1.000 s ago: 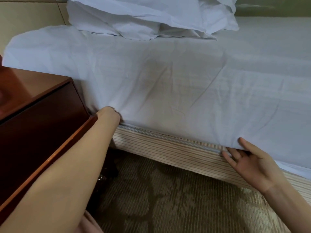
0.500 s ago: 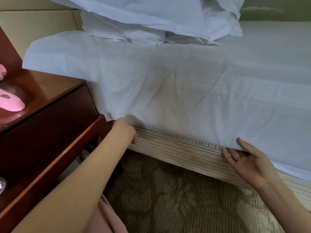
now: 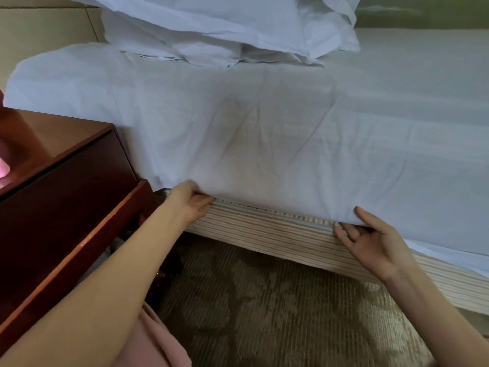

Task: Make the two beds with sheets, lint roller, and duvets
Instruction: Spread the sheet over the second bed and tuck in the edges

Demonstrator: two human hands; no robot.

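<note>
A white sheet [image 3: 264, 133] covers the mattress and hangs over its near side down to the striped bed base [image 3: 277, 234]. My left hand [image 3: 189, 201] grips the sheet's lower edge close to the nightstand, fingers curled under the cloth. My right hand [image 3: 370, 239] is palm up with straight fingers pushed under the sheet's edge at the seam between mattress and base; the thumb lies on the cloth. White pillows [image 3: 225, 25] are piled at the head of the bed.
A dark red wooden nightstand [image 3: 66, 192] stands at the left, tight against the bed. A pink object [image 3: 4, 170] lies on it at the frame's edge. Patterned carpet [image 3: 264, 300] runs between me and the bed. A beige headboard panel [image 3: 45, 25] is behind.
My left hand has come out from the gap by the nightstand and slid right along the sheet's edge, now holding it. My right hand has stayed at the seam.
</note>
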